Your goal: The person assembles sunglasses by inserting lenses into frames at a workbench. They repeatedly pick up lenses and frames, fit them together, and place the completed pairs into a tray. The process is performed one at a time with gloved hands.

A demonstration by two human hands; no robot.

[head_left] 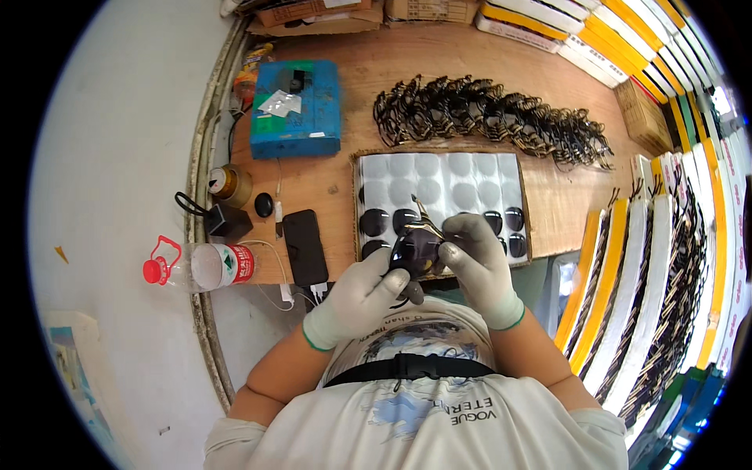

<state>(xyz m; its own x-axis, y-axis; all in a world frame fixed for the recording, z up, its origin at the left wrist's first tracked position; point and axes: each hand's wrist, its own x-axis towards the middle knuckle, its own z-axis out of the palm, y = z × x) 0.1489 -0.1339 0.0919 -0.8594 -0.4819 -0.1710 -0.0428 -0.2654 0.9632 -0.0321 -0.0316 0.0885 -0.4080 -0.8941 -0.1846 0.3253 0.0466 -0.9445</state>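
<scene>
While we look down, grip: our left hand [362, 296] and right hand [476, 262], both gloved, pinch a pair of sunglasses [419, 249].
Axis: lenses side to side, one temple pointing away.
Place: above the lens tray [440, 178].
Around: phone [304, 246] left, frame pile [489, 117] beyond.

Bench surroundings, head view
Blue box [296, 110] rear left; tape roll [229, 185], charger [227, 222], phone [305, 247] near the edge; bottle [200, 266] lying off the bench; frames pile [489, 117] at rear; yellow trays [627, 290] right
</scene>
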